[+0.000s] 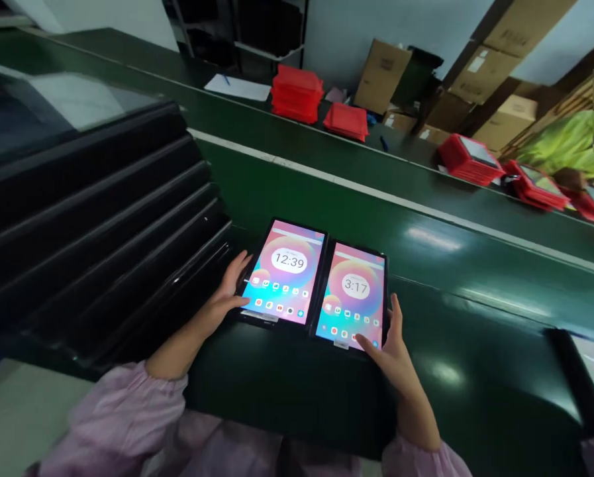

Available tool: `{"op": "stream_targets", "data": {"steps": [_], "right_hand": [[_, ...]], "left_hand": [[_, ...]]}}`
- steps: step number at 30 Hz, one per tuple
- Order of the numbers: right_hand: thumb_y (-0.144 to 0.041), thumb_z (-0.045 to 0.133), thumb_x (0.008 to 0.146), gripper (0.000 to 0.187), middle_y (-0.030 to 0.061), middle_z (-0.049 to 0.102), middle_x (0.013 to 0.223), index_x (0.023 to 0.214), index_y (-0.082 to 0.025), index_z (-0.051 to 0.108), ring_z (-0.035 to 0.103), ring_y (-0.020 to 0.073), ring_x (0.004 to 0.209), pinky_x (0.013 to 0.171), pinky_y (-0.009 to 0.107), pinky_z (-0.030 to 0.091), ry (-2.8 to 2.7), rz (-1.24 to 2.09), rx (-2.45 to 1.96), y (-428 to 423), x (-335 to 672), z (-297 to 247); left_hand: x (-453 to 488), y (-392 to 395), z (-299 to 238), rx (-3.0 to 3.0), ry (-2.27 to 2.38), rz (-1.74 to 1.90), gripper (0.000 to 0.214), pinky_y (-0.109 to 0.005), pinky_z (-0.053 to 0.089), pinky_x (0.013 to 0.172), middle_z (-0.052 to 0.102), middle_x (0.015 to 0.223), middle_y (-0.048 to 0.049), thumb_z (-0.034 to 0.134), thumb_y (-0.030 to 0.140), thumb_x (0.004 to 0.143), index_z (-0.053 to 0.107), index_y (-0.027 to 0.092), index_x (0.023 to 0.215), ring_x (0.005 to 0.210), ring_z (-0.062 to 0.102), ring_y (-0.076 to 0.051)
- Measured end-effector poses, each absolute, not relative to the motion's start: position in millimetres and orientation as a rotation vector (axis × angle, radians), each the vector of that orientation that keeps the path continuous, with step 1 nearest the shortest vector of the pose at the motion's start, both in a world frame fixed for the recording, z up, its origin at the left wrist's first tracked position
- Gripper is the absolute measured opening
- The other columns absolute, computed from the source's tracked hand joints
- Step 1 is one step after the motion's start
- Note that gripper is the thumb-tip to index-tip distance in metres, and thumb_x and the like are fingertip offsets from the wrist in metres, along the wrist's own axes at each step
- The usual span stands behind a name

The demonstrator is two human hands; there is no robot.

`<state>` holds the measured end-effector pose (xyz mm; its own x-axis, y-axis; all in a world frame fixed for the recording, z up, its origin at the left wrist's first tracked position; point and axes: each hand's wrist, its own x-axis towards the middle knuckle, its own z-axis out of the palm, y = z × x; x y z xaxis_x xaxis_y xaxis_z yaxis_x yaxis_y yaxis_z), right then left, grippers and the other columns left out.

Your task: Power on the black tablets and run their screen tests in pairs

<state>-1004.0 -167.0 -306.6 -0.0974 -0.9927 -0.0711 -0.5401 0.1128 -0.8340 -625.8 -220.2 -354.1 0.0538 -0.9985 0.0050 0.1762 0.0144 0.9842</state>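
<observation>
Two lit tablets lie side by side on the green bench, their inner edges almost meeting. The left tablet (285, 275) shows 12:39 and the right tablet (352, 298) shows 3:17, both on a pink and blue home screen. My left hand (227, 291) grips the outer edge of the left tablet, thumb over its lower left corner and fingers along the side. On the opposite side my right hand (391, 341) holds the right tablet's outer edge, its thumb resting on the lower part of the screen. Small pale tabs stick out at both bottom edges.
Stacked black trays (102, 232) rise close beside my left arm. Beyond a pale strip (326, 179) lie red pouches (297, 93), a white sheet (237, 87) and cardboard boxes (382, 76). At far right are a person in yellow-green (565, 146) and a black-edged object (575, 371).
</observation>
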Motion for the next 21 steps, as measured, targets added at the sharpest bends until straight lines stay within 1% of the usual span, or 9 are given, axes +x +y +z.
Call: {"op": "stream_targets", "data": {"steps": [3,6,8,9,11,13,15,18,21], "right_hand": [[-0.075,0.080,0.082,0.132,0.0199,0.043,0.168,0.176,-0.033,-0.003,0.046,0.0435,0.157,0.123,0.068,0.045,1.762,-0.779,-1.487,-171,-1016,-309],[-0.064,0.074,0.094,0.115,0.0155,0.057,0.154,0.176,-0.040,-0.002,0.065,0.0370,0.138,0.111,0.062,0.058,1.665,-0.763,-1.404,-176,-1029,-307],[-0.056,0.066,0.103,0.090,0.0117,0.064,0.146,0.175,-0.044,0.014,0.071,0.0331,0.127,0.100,0.056,0.064,1.678,-0.843,-1.432,-180,-1030,-304],[-0.052,0.065,0.105,0.077,0.0111,0.064,0.145,0.172,-0.044,0.028,0.071,0.0329,0.126,0.098,0.055,0.065,1.748,-0.913,-1.522,-182,-1028,-302],[-0.040,0.067,0.105,0.049,0.0101,0.063,0.148,0.153,-0.041,0.061,0.064,0.0352,0.136,0.104,0.057,0.061,1.898,-1.048,-1.867,-185,-1018,-295],[-0.026,0.067,0.103,0.026,0.0079,0.063,0.150,0.125,-0.035,0.080,0.051,0.0374,0.151,0.116,0.060,0.053,1.827,-1.041,-2.284,-186,-1002,-285],[-0.018,0.064,0.102,0.024,0.0061,0.065,0.150,0.111,-0.031,0.082,0.038,0.0361,0.162,0.120,0.056,0.050,1.570,-0.879,-2.528,-184,-984,-276],[-0.019,0.063,0.104,0.022,0.0065,0.068,0.150,0.113,-0.029,0.081,0.022,0.0338,0.169,0.122,0.055,0.050,1.352,-0.658,-2.649,-180,-961,-268],[-0.021,0.061,0.106,0.022,0.0078,0.070,0.148,0.114,-0.028,0.080,0.016,0.0334,0.171,0.123,0.059,0.048,1.325,-0.621,-2.659,-178,-954,-266]], "left_hand": [[-617,-221,-352,1.138,-0.943,-1.337,0.093,-0.065,0.018,0.137,0.053,0.171,-0.0099,0.083,0.027,0.069,0.056,0.030,0.158,0.168,0.027,-0.043],[-611,-224,-346,1.206,-0.859,-1.398,0.091,-0.064,0.023,0.136,0.058,0.167,-0.0085,0.089,0.027,0.065,0.062,0.032,0.152,0.167,0.031,-0.043],[-611,-226,-342,1.241,-0.839,-1.409,0.091,-0.064,0.025,0.136,0.059,0.165,-0.0085,0.090,0.027,0.065,0.062,0.033,0.151,0.166,0.033,-0.043],[-612,-226,-340,1.252,-0.841,-1.409,0.092,-0.065,0.025,0.136,0.059,0.165,-0.0091,0.091,0.026,0.065,0.062,0.032,0.152,0.165,0.034,-0.043],[-616,-226,-338,1.263,-0.855,-1.384,0.093,-0.067,0.023,0.135,0.060,0.164,-0.0107,0.092,0.026,0.066,0.060,0.031,0.153,0.166,0.032,-0.044],[-620,-224,-337,1.267,-0.878,-1.347,0.093,-0.068,0.022,0.135,0.060,0.163,-0.0112,0.093,0.026,0.067,0.060,0.031,0.154,0.167,0.027,-0.044],[-622,-221,-335,1.264,-0.906,-1.336,0.093,-0.068,0.022,0.135,0.058,0.165,-0.0097,0.093,0.027,0.069,0.059,0.033,0.155,0.169,0.022,-0.043],[-622,-217,-335,1.251,-0.975,-1.353,0.092,-0.064,0.023,0.136,0.049,0.173,-0.0073,0.091,0.030,0.076,0.053,0.035,0.161,0.171,0.017,-0.040],[-618,-216,-340,1.236,-1.082,-1.339,0.093,-0.065,0.023,0.136,0.041,0.178,-0.0078,0.088,0.033,0.082,0.046,0.034,0.166,0.171,0.016,-0.040]]}}
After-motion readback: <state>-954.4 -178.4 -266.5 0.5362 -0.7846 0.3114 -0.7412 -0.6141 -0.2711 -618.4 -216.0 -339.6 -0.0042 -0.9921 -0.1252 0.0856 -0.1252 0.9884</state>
